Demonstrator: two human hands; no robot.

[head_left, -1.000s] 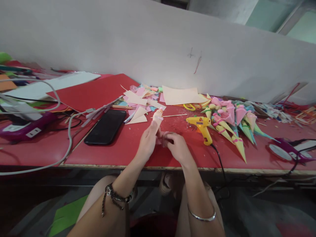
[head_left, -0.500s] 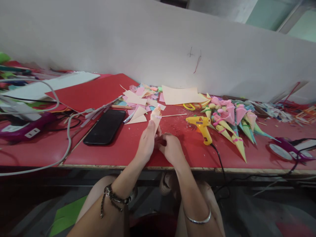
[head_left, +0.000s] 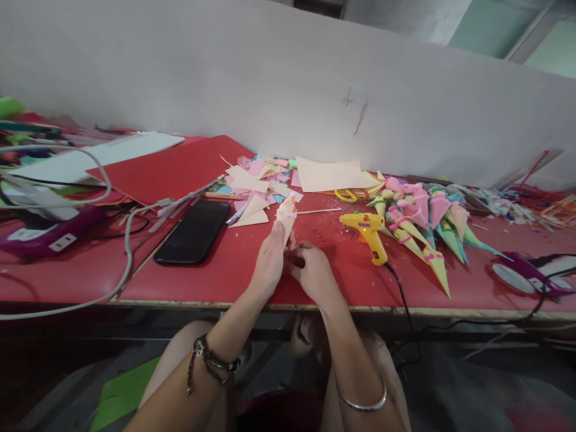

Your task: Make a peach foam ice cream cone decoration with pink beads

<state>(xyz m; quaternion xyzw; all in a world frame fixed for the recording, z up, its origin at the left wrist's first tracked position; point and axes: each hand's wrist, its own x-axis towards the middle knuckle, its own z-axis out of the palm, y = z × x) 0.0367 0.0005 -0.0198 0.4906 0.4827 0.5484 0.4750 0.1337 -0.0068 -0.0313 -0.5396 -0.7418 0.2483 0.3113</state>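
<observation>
Above the table's front part, my left hand (head_left: 270, 258) is wrapped round a small cream foam cone (head_left: 286, 219) with pink trim, its wide end pointing up and away. Close on the right is my right hand (head_left: 314, 270), fingers curled in toward the cone's lower end; what its fingertips pinch, if anything, is hidden. A thin wooden stick (head_left: 320, 210) lies just beyond the cone. To the right rests a yellow glue gun (head_left: 369, 231) with a lit orange spot. Past it is a pile of pastel cones (head_left: 416, 210) in pink, yellow, green and blue.
A black phone (head_left: 193, 233) lies left of my hands on the red table (head_left: 225, 285). Foam scraps (head_left: 252, 180), a cream sheet (head_left: 328, 174) and yellow scissors (head_left: 345, 195) are farther back. White cable (head_left: 128, 240) loops at left; purple devices sit at both sides.
The view has shifted very slightly. Both hands keep nearly the same pose round the cone, with no clear movement of other things.
</observation>
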